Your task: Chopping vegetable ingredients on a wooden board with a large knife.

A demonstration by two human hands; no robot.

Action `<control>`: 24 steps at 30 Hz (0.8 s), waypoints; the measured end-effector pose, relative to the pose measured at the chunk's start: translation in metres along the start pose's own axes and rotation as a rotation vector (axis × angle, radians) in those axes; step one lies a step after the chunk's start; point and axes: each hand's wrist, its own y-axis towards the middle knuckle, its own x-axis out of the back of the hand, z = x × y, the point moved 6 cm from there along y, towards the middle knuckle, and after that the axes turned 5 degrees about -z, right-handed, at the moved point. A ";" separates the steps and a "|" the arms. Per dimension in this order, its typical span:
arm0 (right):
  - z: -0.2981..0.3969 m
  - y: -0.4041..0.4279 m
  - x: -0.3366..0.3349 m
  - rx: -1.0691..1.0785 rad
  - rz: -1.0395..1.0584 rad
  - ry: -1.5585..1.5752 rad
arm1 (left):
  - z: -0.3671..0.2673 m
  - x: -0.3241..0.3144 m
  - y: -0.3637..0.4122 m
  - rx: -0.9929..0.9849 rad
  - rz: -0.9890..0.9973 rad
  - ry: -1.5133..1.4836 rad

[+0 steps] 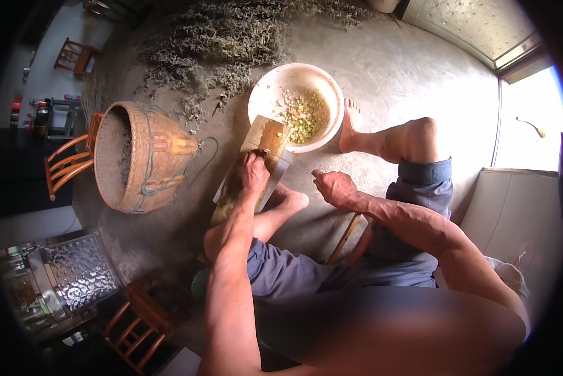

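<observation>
My right hand [335, 188] grips the handle of a knife [301, 169]. Seen nearly edge-on, its thin blade crosses a thick wooden chopping block [266, 130]. On that block, just on my side of the blade, my left hand [255, 170] pinches a small greenish vegetable piece [263, 153], mostly hidden by the fingers. The block's far end leans over the near rim of a white plastic basin [257, 89]. Chopped green, pale and reddish vegetable bits [304, 115] lie in the basin.
Dried plant stalks [211, 44] are heaped on the concrete floor beyond. A woven bamboo basket [157, 157] lies sideways at left, beside a wooden chair [70, 162]. My bare foot [352, 122] is right of the basin. Another chair [143, 324] stands lower left; a bright doorway [528, 117] opens at right.
</observation>
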 end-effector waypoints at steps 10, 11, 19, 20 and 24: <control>-0.005 0.003 -0.010 0.020 0.057 -0.022 | 0.004 0.000 -0.001 -0.031 -0.044 -0.019; -0.006 0.003 -0.011 0.020 0.050 -0.014 | 0.004 0.000 -0.001 -0.032 -0.048 -0.031; -0.018 0.009 -0.018 0.018 0.049 -0.011 | -0.003 0.009 -0.002 -0.112 -0.113 -0.104; -0.019 0.010 -0.014 0.017 0.033 -0.018 | -0.003 0.009 -0.003 -0.105 -0.096 -0.085; -0.043 0.013 0.005 0.100 -0.316 0.088 | -0.016 0.011 0.000 -0.106 -0.107 -0.212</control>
